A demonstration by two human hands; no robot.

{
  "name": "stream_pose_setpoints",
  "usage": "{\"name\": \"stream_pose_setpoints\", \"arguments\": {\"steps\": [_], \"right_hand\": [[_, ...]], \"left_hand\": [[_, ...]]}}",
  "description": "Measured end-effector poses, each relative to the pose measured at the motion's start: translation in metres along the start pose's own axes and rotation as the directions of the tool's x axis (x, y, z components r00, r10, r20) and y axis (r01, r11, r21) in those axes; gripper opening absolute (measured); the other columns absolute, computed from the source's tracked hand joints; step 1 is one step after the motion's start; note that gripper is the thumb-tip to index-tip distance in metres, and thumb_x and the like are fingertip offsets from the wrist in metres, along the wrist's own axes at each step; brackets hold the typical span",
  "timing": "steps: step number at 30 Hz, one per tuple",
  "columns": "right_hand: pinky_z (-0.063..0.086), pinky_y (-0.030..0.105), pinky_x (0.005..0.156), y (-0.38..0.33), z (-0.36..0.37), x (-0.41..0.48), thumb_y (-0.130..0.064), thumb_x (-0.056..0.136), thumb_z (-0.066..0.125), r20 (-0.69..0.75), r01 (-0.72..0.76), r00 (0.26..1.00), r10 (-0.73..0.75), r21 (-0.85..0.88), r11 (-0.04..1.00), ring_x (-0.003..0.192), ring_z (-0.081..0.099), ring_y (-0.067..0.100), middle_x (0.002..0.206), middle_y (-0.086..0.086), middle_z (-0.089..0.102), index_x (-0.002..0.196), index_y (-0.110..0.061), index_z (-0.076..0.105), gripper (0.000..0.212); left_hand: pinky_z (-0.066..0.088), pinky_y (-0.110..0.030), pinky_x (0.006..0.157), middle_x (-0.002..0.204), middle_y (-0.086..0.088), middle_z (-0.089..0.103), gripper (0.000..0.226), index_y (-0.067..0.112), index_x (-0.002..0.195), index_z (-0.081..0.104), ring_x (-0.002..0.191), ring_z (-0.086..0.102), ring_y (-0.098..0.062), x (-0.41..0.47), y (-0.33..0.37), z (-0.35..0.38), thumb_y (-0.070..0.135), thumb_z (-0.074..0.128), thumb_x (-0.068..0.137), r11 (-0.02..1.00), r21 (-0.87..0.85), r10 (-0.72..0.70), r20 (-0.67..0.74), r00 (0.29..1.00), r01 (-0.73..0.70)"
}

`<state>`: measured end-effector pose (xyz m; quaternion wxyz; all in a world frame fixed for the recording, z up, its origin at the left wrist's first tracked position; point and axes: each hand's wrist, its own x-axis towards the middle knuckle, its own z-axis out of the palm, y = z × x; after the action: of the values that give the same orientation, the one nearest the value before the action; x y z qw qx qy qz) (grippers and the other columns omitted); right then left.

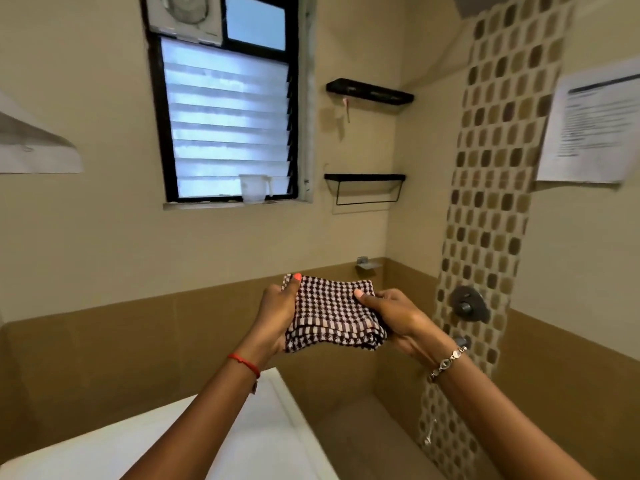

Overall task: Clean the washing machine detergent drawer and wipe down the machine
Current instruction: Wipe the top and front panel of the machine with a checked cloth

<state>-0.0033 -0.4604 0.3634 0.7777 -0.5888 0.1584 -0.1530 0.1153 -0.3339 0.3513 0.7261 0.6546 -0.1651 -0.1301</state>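
A folded checked cloth, dark brown and white, is held up in the air in front of the tiled wall. My left hand grips its left edge, thumb on top. My right hand grips its right edge with the thumb pressed on the fabric. Below my forearms lies the white top of the washing machine, only its upper surface showing. The detergent drawer is out of view.
A window with frosted louvres and a plastic measuring cup on its sill is straight ahead. Two black wall shelves hang right of it. A shower valve sits on the mosaic strip at right. A paper notice hangs on the right wall.
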Motion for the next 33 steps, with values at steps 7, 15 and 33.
{"name": "stream_pose_setpoints", "arguments": {"steps": [7,15,33], "right_hand": [[0.056,0.025,0.048,-0.060,-0.126,0.066,0.001,0.092,0.049,0.010,-0.077,0.997,0.077,0.074,0.994,0.053,0.069,0.019,0.061,0.015,0.070,0.089,0.012,0.055,0.013],[0.059,0.029,0.066,-0.128,-0.225,0.133,0.004,0.074,0.067,0.049,-0.018,0.999,0.018,0.013,1.000,0.080,0.070,0.025,0.103,0.021,0.066,0.123,0.008,0.047,0.053],[0.052,0.024,0.073,-0.203,-0.291,0.350,0.014,0.076,0.063,0.049,0.216,0.976,-0.212,-0.122,0.969,0.091,0.059,0.020,0.130,0.017,0.052,0.135,-0.001,0.043,0.064]], "left_hand": [[0.056,-0.027,0.054,0.065,-0.011,0.069,0.013,-0.005,0.086,0.059,0.054,0.068,-0.019,0.054,0.014,0.125,0.008,0.063,0.085,0.984,-0.049,-0.154,0.236,0.960,0.170],[0.051,-0.019,0.041,0.056,-0.009,0.068,0.005,-0.006,0.078,0.059,0.043,0.064,-0.013,0.118,0.038,0.241,-0.005,0.062,0.082,0.988,-0.094,-0.101,0.180,0.978,0.120],[0.054,-0.028,0.062,0.106,-0.024,0.066,0.012,0.002,0.079,0.061,0.072,0.064,-0.019,0.327,0.045,0.347,0.003,0.057,0.089,0.973,-0.110,0.196,-0.080,0.977,-0.204]]}}
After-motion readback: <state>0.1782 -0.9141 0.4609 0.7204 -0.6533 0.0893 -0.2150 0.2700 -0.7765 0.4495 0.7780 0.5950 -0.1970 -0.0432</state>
